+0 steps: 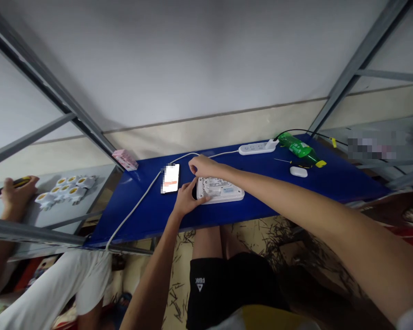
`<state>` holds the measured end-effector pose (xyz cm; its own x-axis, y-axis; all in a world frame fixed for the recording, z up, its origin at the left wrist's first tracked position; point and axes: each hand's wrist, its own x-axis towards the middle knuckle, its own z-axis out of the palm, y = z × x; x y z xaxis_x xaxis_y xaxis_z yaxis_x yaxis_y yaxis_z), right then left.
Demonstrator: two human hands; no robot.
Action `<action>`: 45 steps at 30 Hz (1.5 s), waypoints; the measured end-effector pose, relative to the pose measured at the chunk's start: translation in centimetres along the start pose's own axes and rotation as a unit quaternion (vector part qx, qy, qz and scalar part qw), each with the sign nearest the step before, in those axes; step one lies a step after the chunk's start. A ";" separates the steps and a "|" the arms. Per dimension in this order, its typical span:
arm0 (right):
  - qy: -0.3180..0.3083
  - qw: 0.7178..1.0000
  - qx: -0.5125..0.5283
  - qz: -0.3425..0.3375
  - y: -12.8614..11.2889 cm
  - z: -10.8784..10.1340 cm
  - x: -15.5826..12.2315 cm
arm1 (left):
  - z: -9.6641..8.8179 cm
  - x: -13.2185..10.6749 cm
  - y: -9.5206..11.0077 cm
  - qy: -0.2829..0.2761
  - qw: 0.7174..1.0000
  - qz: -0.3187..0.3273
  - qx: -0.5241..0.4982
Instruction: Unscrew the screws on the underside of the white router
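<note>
A white rectangular plastic device [223,191], with vent holes, labels and screw recesses on its upward face, lies on the blue tabletop [137,183]. My left hand [186,198] grips its left end, thumb pressed on the near edge and fingers at the far-left corner. Above that same corner, my right hand [204,166] is curled closed with its fingers pointing down; anything in them is hidden. A lit phone [170,178] lies just left of my hands.
Behind stand a white power strip [256,148] and a pink box [125,159]. To the right lie a green bottle [299,147], a screwdriver [298,165] and a white earbud case [298,172]. Metal posts flank the table. At left, another person's hand [19,191] is near white lamp sockets [67,189].
</note>
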<state>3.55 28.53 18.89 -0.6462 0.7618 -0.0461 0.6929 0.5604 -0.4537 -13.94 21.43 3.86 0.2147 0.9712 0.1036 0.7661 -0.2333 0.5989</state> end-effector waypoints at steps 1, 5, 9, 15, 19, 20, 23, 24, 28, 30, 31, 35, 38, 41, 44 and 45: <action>0.002 1.000 0.002 0.000 -0.1 0.0 0.0 | 0.0 0.0 0.0 -0.002 1.000 0.001 0.001; 0.005 1.000 0.003 0.001 -0.2 0.1 -0.1 | 0.0 0.0 0.0 0.004 1.000 -0.005 0.011; 0.005 1.000 -0.002 -0.007 -0.2 0.2 -0.1 | 0.2 0.0 -0.1 0.011 1.000 -0.001 0.009; -0.002 0.999 -0.037 0.019 -0.8 -0.2 -0.1 | 0.2 0.1 -0.3 0.012 1.000 0.000 0.010; 0.004 0.996 -0.067 0.059 -1.4 -0.5 0.2 | 0.1 0.1 -0.2 0.001 1.000 0.000 0.006; 0.002 0.995 -0.071 0.063 -1.5 -0.6 0.3 | 0.0 0.1 -0.1 -0.001 1.000 -0.001 0.004; -0.012 0.995 -0.080 0.058 -1.6 -0.7 0.5 | -0.1 0.0 0.0 0.000 1.000 -0.002 0.002; -0.016 0.995 -0.082 0.053 -1.5 -0.7 0.5 | -0.1 0.0 0.0 0.001 1.000 -0.001 0.001; -0.009 0.995 -0.086 0.049 -1.5 -0.8 0.3 | 0.0 0.0 0.0 0.008 1.000 -0.003 0.000; -0.003 0.995 -0.088 0.055 -1.5 -0.8 0.3 | 0.0 0.0 -0.1 0.009 1.000 -0.005 0.000; -0.002 0.994 -0.090 0.058 -1.5 -0.8 0.2 | 0.0 0.0 -0.1 0.009 1.000 -0.005 0.002; -0.010 0.993 -0.101 0.055 -1.5 -0.8 0.2 | 0.0 0.0 -0.2 0.004 1.000 -0.003 0.009; -0.015 0.992 -0.110 0.054 -1.5 -1.1 0.0 | 0.0 0.1 -0.3 -0.002 1.000 0.001 0.005; -0.020 0.992 -0.113 0.051 -1.6 -1.4 -0.2 | 0.0 0.1 -0.3 -0.002 1.000 -0.003 0.002; -0.019 0.992 -0.115 0.056 -1.5 -1.4 -0.2 | 0.0 0.0 -0.3 -0.001 1.000 -0.001 0.002; -0.017 0.992 -0.113 0.060 -1.5 -1.4 -0.2 | 0.1 0.0 -0.3 -0.001 1.000 0.001 0.001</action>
<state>3.07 27.98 20.79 -0.5633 0.8175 -0.1200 0.8166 0.5288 -0.2313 -14.10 21.50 3.66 0.2171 0.9706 0.1038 0.7669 -0.2354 0.5971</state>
